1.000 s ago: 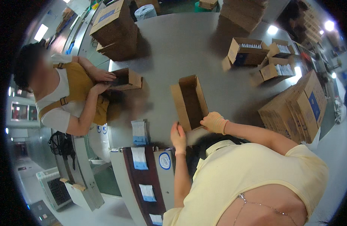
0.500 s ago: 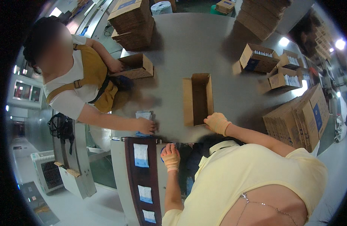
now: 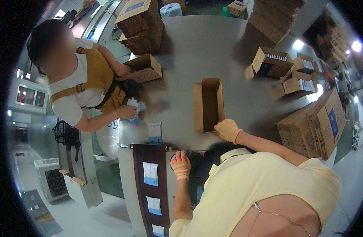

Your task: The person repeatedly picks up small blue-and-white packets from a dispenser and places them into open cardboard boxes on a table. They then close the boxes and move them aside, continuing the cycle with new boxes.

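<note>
My right hand [image 3: 228, 131], in a light orange glove with bare fingertips, pinches the near right corner of an upright cardboard box [image 3: 198, 106]. The box stands open on the metal table, and no contents show inside. My left hand [image 3: 180, 165], gloved alike, rests beside the dark conveyor belt [image 3: 139, 173] with its fingers loosely bent and slightly apart. A blue rounded shape shows partly behind those fingers; I cannot make out what it is. White-and-blue packets [image 3: 150, 173] lie spaced along the belt, and another packet [image 3: 154, 132] lies on the table at the belt's end.
At the left, a co-worker in a mustard apron holds packets [image 3: 135, 110] beside an open carton [image 3: 148, 71]. Filled cartons [image 3: 272, 63] stand at the far right. Flattened cardboard [image 3: 307, 126] leans at my right, with more stacks [image 3: 140, 29] at the back.
The co-worker's hand has lifted packets from the table by the belt's end and drawn them left. The packets on the belt have shifted, and another lies at its end. My hands stay in place.
</note>
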A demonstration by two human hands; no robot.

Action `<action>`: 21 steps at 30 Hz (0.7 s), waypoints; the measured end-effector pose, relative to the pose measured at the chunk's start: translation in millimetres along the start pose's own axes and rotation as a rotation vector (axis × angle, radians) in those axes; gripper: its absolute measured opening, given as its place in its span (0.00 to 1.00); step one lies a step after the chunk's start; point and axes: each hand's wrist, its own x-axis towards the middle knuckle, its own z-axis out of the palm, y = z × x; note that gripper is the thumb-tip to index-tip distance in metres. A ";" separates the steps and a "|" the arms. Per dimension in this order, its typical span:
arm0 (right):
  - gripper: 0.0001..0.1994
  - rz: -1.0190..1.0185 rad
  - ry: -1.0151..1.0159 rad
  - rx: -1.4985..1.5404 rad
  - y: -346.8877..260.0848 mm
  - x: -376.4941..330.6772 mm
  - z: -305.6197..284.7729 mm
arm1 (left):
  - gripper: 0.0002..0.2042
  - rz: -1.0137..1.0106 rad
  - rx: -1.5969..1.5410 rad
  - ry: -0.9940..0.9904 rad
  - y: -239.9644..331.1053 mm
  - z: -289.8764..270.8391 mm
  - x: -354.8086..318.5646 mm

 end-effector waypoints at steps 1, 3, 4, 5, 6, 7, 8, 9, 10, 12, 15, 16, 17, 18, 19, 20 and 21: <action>0.09 -0.002 -0.001 -0.005 -0.4 -0.3 -0.4 | 0.20 -0.003 -0.009 -0.010 0.1 -0.2 0.3; 0.10 -0.007 -0.001 -0.005 -0.8 -1.5 -2.0 | 0.20 -0.010 -0.025 -0.030 -0.1 -0.8 0.8; 0.10 -0.008 -0.002 -0.005 -0.6 -1.8 -2.6 | 0.20 0.002 -0.021 -0.013 0.0 -0.9 1.5; 0.10 -0.008 -0.004 -0.007 -0.4 -1.7 -1.9 | 0.20 0.015 -0.017 0.003 0.0 -1.3 2.3; 0.10 -0.008 -0.006 -0.009 -0.2 -1.5 -0.6 | 0.20 0.028 -0.013 0.020 0.1 -1.4 2.9; 0.10 -0.008 -0.006 -0.010 -0.2 -1.4 -0.6 | 0.20 0.024 -0.015 0.014 0.1 -1.6 3.6; 0.10 -0.013 -0.011 -0.007 0.4 -2.1 -0.8 | 0.20 0.021 -0.017 0.008 0.5 -1.6 3.5; 0.10 -0.018 -0.017 -0.004 1.3 -3.4 -1.3 | 0.20 0.019 -0.019 0.002 1.1 -1.7 3.2; 0.10 -0.016 -0.020 0.002 2.3 -4.1 -2.4 | 0.20 0.028 -0.015 0.019 1.4 -1.7 4.7; 0.09 -0.019 -0.043 -0.003 3.7 -1.9 -0.3 | 0.18 0.048 -0.010 0.055 2.4 -2.3 6.7; 0.10 -0.019 -0.039 -0.022 3.0 1.8 6.2 | 0.19 0.044 -0.014 0.014 -3.5 4.3 -0.7; 0.10 -0.018 -0.034 -0.029 2.7 1.8 6.0 | 0.21 0.040 -0.012 -0.007 -4.0 5.2 -0.9; 0.10 -0.013 -0.043 -0.030 3.1 1.7 5.6 | 0.21 0.045 -0.018 -0.009 -4.8 6.4 -0.2; 0.10 -0.008 -0.052 -0.031 3.5 1.8 5.0 | 0.20 0.055 -0.018 0.018 -4.9 8.3 0.7; 0.11 -0.007 -0.063 -0.032 2.5 1.1 1.6 | 0.18 0.061 -0.017 0.043 -0.5 1.7 4.6; 0.11 -0.007 -0.078 -0.031 2.3 -0.1 -1.9 | 0.16 0.067 -0.015 0.068 2.1 -1.5 7.3; 0.11 -0.007 -0.094 -0.030 2.4 -1.8 -5.9 | 0.17 0.065 -0.025 0.058 1.8 -0.2 7.9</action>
